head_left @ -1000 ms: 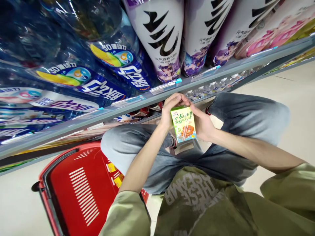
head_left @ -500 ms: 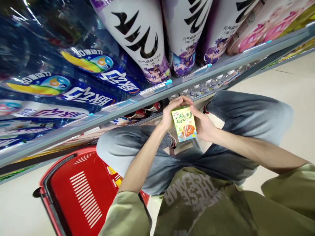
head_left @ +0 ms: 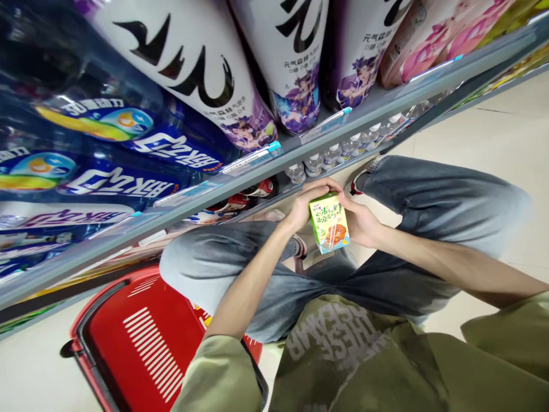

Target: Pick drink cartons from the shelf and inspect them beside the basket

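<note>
Green-and-yellow box (head_left: 329,224); dark green lettering (head_left: 329,214) above an orange-brown picture (head_left: 337,235).

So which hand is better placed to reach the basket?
Left, I think. The left hand is nearer the basket, which stands on that side. The right hand is farther off. Both hold the box, though.

- Shelving: grey shelf (head_left: 377,109) runs diagonally across the view; price labels (head_left: 253,159) line its front edge.
- Upper level: large bottles (head_left: 298,80) stand in rows.
- Lower level: small clear bottles (head_left: 332,155), partly in shade.
- Floor: pale floor (head_left: 493,137), smooth, thin joint lines visible.
- Light: bright across the floor.
</note>
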The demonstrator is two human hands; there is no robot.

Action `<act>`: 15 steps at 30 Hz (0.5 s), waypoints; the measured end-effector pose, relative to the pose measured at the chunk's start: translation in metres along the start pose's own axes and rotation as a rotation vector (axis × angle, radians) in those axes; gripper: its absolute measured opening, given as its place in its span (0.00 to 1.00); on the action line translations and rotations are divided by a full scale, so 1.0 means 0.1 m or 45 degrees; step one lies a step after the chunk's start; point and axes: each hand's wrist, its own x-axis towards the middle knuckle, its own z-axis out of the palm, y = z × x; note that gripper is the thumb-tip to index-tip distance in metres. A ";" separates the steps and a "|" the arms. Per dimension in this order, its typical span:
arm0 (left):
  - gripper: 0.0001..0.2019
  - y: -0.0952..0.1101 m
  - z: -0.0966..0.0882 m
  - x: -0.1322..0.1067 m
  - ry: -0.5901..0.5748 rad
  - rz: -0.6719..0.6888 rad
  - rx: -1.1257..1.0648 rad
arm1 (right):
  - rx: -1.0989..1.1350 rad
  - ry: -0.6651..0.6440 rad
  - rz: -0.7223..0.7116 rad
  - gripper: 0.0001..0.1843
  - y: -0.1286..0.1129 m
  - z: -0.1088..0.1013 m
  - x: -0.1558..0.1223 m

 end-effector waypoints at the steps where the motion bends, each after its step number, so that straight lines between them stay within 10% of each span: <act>1: 0.13 -0.01 0.00 0.00 -0.011 -0.008 0.029 | 0.008 -0.010 0.006 0.33 0.00 -0.02 -0.01; 15: 0.13 0.16 -0.04 -0.01 0.017 -0.048 -0.224 | 0.014 -0.033 0.037 0.30 -0.05 0.29 0.04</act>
